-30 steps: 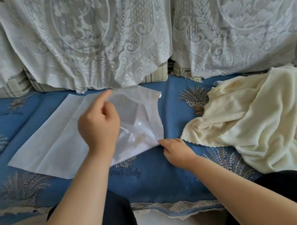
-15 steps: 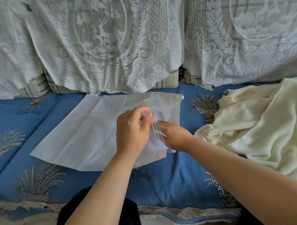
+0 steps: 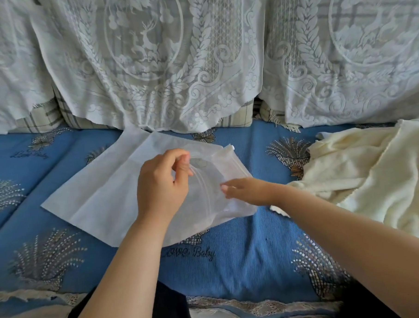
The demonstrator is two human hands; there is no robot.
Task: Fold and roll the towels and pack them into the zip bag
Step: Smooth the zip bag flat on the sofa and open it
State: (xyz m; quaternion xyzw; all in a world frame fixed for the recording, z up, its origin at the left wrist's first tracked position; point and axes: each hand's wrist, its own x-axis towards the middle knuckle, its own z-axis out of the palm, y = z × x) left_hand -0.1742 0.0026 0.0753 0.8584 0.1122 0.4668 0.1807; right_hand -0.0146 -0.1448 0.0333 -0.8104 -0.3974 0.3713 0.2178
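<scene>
Blue sofa cover: both hands now pinch the zip bag mouth farther apart.

head cam | looks forward-down, close over sofa seat | single view

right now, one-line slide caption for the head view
Both hands part the zip bag mouth on the blue sofa cover, cream towel unfolded alongside.
</scene>
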